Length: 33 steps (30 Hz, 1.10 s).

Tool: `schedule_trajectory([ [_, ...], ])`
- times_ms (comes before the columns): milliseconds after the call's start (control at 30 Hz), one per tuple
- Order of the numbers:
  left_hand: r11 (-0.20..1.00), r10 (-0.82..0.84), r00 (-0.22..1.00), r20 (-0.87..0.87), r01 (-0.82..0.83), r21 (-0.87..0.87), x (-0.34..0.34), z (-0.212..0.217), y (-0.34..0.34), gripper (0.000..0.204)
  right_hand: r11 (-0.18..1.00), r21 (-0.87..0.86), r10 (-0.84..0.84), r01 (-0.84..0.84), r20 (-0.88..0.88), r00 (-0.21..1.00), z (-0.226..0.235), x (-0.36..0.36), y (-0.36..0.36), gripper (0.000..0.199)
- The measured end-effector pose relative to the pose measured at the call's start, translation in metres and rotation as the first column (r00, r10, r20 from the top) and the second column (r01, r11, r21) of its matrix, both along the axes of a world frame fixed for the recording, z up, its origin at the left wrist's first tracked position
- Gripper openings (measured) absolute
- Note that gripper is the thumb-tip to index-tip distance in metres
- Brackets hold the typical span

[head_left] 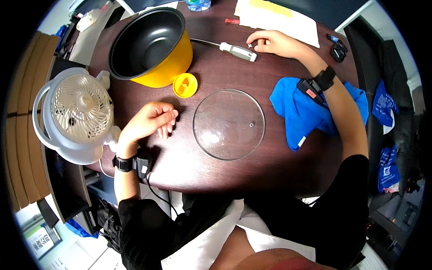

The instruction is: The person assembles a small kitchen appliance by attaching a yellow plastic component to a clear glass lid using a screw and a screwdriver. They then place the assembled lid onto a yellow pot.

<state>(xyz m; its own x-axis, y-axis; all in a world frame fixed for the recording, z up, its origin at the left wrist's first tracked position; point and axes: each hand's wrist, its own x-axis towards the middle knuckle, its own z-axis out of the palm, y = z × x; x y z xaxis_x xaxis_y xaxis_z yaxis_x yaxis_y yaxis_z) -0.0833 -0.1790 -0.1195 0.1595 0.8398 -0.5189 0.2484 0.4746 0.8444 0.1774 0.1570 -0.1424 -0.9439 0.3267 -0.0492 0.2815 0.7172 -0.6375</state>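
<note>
My right hand (275, 44) is at the far side of the table, thumb and forefinger closed on a small shiny metal piece (250, 46), too small to name surely. Just left of it lies a screwdriver (237, 51) with a grey and white handle. My left hand (150, 120) rests on the table, fingers loosely curled in, with nothing visible in them. Between my arms a round clear glass lid (228, 135) lies flat, a small hole right of its middle. A yellow round knob (185, 85) sits beyond my left hand, beside a yellow pot (168, 63) with a black inside.
A white fan (81, 108) stands at the left table edge. A blue cloth (297, 108) lies under my right forearm. Papers (288, 20), a red item (232, 21) and a bottle base (198, 4) are at the far side. A small black object (337, 49) sits far right.
</note>
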Motion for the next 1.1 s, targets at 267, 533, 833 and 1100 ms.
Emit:
schedule_trajectory([
  [267, 1.000, -0.006, 1.000, -0.019, 0.006, 0.013, 0.001, -0.003, 0.000, 0.034, 0.999, -0.010, -0.031, 0.031, -0.024, 0.999, -0.003, -0.007, 0.000, 0.015],
  [533, 0.998, -0.011, 0.999, -0.037, 0.013, 0.060, 0.002, -0.004, 0.001, 0.033, 0.933, -0.242, -0.303, 0.266, -0.127, 0.945, 0.055, 0.002, 0.000, 0.026],
  [833, 0.999, -0.017, 1.000, 0.000, 0.017, 0.050, -0.001, -0.004, -0.002, 0.030, 0.794, -0.603, -0.251, 0.069, -0.224, 0.942, 0.031, 0.027, -0.081, 0.017],
  [1100, 0.964, 0.266, 0.920, -0.288, -0.247, 0.099, 0.017, 0.019, 0.012, 0.036, 0.741, -0.671, -0.223, 0.015, -0.225, 0.948, 0.007, 0.033, -0.088, 0.017],
])
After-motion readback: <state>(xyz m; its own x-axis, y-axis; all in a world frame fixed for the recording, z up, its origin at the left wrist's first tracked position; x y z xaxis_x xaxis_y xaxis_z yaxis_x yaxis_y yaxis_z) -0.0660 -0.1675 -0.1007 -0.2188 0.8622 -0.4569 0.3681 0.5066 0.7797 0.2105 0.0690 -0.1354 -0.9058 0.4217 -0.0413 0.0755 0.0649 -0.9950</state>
